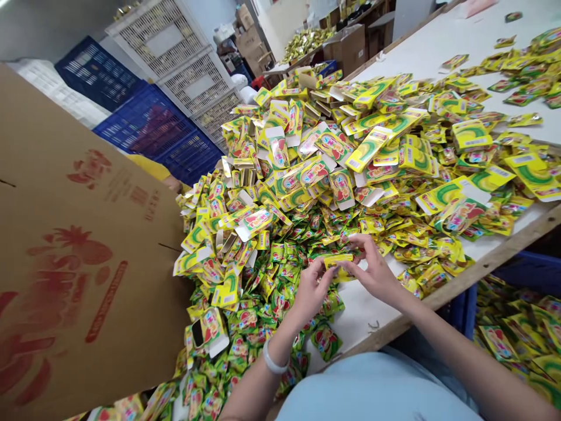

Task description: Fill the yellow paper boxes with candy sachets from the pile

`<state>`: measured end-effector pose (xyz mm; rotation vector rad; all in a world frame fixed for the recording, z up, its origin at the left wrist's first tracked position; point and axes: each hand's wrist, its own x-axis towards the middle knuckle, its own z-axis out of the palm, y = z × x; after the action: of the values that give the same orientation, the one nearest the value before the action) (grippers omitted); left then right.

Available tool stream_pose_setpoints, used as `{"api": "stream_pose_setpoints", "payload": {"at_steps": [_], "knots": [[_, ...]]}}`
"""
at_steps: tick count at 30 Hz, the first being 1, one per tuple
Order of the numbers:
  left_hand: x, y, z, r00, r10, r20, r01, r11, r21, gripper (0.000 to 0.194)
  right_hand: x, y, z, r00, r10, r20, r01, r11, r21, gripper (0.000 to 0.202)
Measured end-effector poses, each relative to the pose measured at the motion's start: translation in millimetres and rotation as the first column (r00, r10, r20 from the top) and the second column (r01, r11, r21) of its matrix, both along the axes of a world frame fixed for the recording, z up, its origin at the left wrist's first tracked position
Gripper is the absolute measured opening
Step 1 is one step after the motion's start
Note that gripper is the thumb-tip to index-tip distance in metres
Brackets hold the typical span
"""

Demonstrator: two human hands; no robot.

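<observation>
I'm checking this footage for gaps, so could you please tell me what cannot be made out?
Head view throughout:
Parts of the yellow packaging, covered by the left hand and right hand.
Most of the co-worker, behind the cardboard box.
The rest of the blue crate, cut off at the right edge.

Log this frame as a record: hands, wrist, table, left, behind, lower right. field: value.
left hand: holds a small yellow carton
right hand: at the same carton's right end; exact grip unclear
left wrist: pale band
table: heaped printed cartons, green sachets
left: large cardboard box
behind: blue crates, white crates
lower right: yellow packs
</observation>
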<state>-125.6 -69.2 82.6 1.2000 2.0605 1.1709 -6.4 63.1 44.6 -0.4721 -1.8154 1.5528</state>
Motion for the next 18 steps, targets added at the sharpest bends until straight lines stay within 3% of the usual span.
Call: {"api": "stream_pose_setpoints", "payload": {"at_steps": [2, 4, 6, 8, 10, 11, 13, 16, 18], "knots": [[0, 7, -2.4, 0.998, -0.014, -0.059, 0.014, 1.000, -0.002, 0.031, 0, -2, -4.8, 0.994, 0.105, -0.040, -0.111, 0.966, -0.232, 0.052], [-5, 16, 1.9, 0.982, -0.095, -0.164, 0.091, 0.995, -0.029, 0.031, 1, -2, -8.1, 0.977, 0.193, -0.091, -0.214, 0.899, -0.383, 0.046], [-20, 26, 14.6, 0.914, -0.187, -0.361, 0.182, 0.982, -0.048, 0.028, 3, 0, -9.9, 0.979, 0.174, -0.104, -0.202, 0.869, -0.452, 0.037], [-46, 36, 33.4, 0.759, -0.207, -0.617, 0.208, 0.976, -0.072, 0.029, 7, 5, -10.9, 0.992, 0.101, -0.081, -0.128, 0.853, -0.505, 0.038], [-80, 44, 53.5, 0.552, -0.178, -0.814, 0.104, 0.984, -0.144, 0.043, 11, 9, -11.8, 0.998, 0.053, -0.042, -0.068, 0.813, -0.578, 0.044], [-97, 46, 62.6, 0.477, -0.179, -0.860, 0.041, 0.982, -0.182, 0.048, 12, 11, -12.2, 0.999, 0.039, -0.021, -0.044, 0.785, -0.618, 0.047], [-126, 49, 76.9, 0.400, -0.212, -0.892, -0.034, 0.969, -0.245, 0.044, 16, 12, -12.7, 1.000, 0.020, 0.013, -0.005, 0.727, -0.687, 0.053], [-144, 44, 85.7, 0.434, -0.188, -0.881, 0.000, 0.978, -0.209, 0.027, 21, 13, -10.5, 0.999, 0.034, 0.005, -0.019, 0.660, -0.751, 0.056], [-134, 37, 81.4, 0.588, -0.113, -0.801, 0.077, 0.994, -0.084, 0.022, 26, 15, -4.8, 0.997, 0.078, -0.029, -0.071, 0.626, -0.776, 0.054]]}}
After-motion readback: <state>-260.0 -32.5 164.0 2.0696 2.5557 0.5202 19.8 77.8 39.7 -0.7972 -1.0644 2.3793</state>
